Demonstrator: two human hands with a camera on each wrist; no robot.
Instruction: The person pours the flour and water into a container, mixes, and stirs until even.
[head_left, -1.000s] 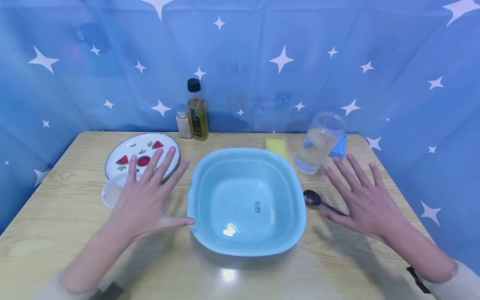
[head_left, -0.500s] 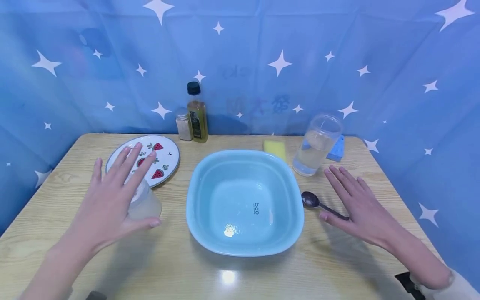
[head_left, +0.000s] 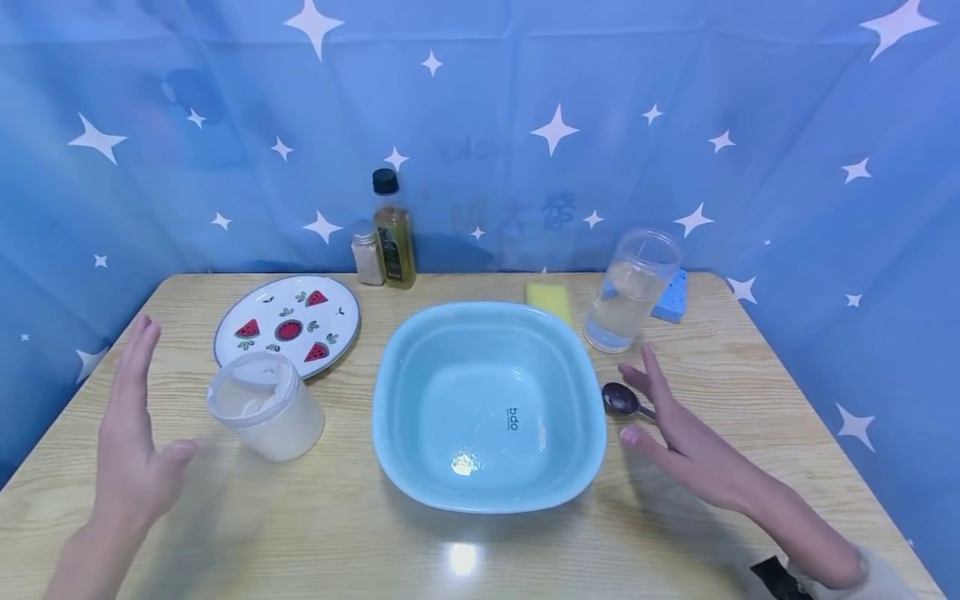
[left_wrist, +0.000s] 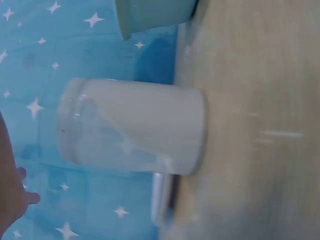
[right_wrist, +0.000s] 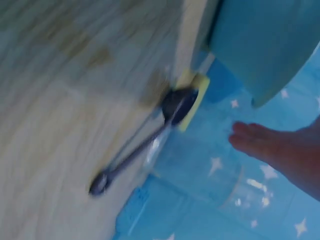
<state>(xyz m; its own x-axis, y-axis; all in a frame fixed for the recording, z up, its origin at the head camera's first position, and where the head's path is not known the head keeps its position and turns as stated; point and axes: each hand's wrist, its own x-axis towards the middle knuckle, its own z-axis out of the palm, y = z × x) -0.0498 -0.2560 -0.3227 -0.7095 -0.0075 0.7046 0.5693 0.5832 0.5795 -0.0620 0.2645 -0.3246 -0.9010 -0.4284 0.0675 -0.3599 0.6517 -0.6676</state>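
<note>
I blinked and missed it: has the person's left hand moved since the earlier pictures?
Yes. In the head view, the left hand has moved left, away from the blue basin, and is now left of the white jar.

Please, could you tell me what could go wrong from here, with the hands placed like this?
First, the right hand is close to the tall clear tumbler, which contains liquid; a quick sweep might tip it and cause a spill. Second, the left hand is beside the open-topped translucent jar, so a careless inward swing could knock it over or push it against the watermelon-print plate.
</note>
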